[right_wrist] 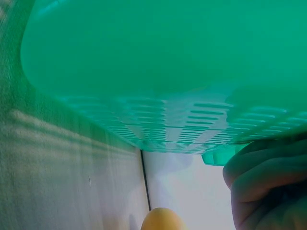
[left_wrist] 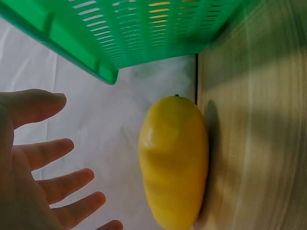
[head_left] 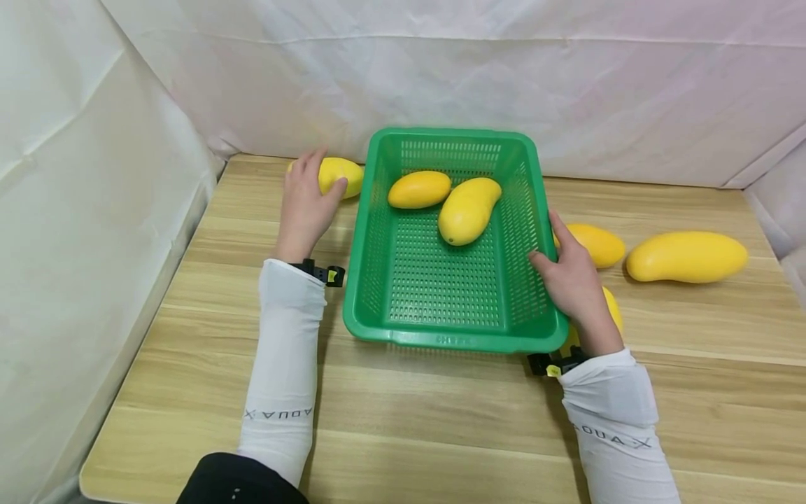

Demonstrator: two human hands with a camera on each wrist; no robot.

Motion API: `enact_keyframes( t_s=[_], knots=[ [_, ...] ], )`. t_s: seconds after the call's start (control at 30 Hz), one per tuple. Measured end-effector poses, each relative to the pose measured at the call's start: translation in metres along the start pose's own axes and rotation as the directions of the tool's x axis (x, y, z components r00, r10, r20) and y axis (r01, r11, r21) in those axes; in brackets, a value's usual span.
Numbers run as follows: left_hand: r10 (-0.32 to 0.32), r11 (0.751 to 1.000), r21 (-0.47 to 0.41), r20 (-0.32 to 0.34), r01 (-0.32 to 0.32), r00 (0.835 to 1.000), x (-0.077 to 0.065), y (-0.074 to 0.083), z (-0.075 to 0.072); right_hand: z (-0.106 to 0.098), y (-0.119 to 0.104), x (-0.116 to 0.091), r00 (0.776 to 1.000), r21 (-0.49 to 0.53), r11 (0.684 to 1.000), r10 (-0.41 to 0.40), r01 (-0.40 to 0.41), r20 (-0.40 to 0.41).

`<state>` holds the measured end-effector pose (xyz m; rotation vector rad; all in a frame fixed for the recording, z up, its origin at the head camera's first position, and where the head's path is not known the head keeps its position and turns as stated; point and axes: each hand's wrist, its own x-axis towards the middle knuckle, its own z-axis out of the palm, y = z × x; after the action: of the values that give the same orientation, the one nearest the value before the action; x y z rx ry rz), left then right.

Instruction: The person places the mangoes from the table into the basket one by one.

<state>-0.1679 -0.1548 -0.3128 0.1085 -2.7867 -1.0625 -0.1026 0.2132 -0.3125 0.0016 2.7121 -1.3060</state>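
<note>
Your left hand (head_left: 308,201) is spread, empty, beside the fruit (head_left: 343,170) near the far-left corner of the worktop (head_left: 189,364): wrap its middle. Your right hand (head_left: 574,281) grips the basket (head_left: 453,341) by its right rim: hold that steady.

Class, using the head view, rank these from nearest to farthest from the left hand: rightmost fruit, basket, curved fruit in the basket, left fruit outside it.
From the left hand:
1. Left fruit: partly hidden by the hand.
2. Basket: just right.
3. Curved fruit: inside the basket.
4. Rightmost fruit: beyond the basket.
</note>
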Motion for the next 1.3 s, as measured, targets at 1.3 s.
enact_keyframes(
  t_s=[1.3],
  knots=[
    [-0.04,0.977,0.213,0.058,0.027,0.998,0.03,-0.033,0.035,0.001,-0.001,0.001,1.0,-0.015,1.0,0.001,-0.002,-0.017]
  ],
)
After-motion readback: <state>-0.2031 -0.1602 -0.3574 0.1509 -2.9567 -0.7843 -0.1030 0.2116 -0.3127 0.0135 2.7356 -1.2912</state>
